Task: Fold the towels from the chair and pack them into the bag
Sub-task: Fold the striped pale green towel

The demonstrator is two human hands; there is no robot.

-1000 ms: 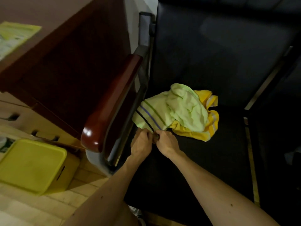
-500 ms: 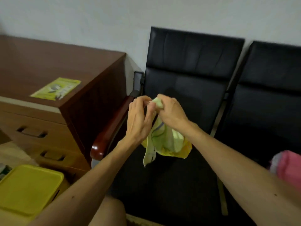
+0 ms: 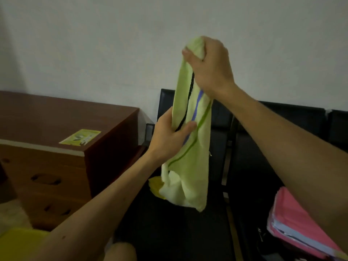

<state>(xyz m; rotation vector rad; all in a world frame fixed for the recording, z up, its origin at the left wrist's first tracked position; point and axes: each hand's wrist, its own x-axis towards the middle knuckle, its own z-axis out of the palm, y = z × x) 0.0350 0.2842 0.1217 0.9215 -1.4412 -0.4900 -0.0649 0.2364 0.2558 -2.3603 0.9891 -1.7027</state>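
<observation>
Dangling green towel (image 3: 192,157) before chair (image 3: 220,129), desk (image 3: 56,113) left, pink stack (image 3: 293,219) right

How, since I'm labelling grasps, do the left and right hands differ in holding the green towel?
Height: the right hand is high, at the top end of the green towel; the left hand sits lower, near its middle. Grip: the right hand bunches the cloth in a fist; the left hand wraps it, thumb across the stripes. Both hold the same hanging towel.

Office (wooden desk (image 3: 56,117), black chairs (image 3: 220,129))
</observation>
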